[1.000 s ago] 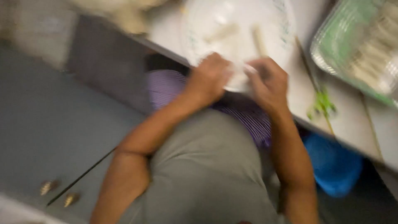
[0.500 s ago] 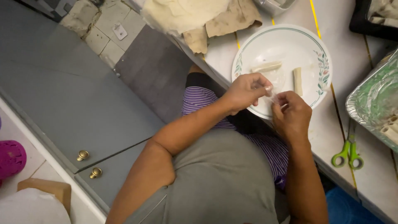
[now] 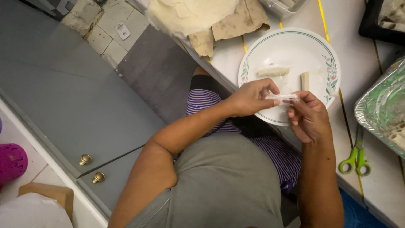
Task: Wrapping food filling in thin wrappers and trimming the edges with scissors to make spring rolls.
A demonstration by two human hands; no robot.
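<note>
Two hands work over one round white plate with a green and red floral rim (image 3: 327,50), which sits on the pale surface (image 3: 379,190). The left hand (image 3: 249,99) and the right hand (image 3: 310,116) each take one end of a single thin, translucent wrapped roll (image 3: 283,98); it hangs level between them, just above the near edge of the plate. The grip of each hand is pressed together, thumb and fingertips pinching the roll.

Two pale rolled pieces lie on the plate: one long roll (image 3: 273,71) lying crosswise, and one short stub (image 3: 304,80) standing lengthwise beside it. One pair of green-handled scissors (image 3: 355,158) rests on the surface to the right of the right hand, near one foil tray with a crinkled rim (image 3: 371,122) holding more pale rolls. One heap of thin cream sheets and brown paper (image 3: 202,17) lies at the far edge of the surface. Two round brass knobs (image 3: 91,168) show on the grey cabinet doors below.

Compared with half a second ago, the plate holds the same two pieces in the same places, and the scissors have not moved. The hands are at the same spot, the roll now stretched more plainly between them.
</note>
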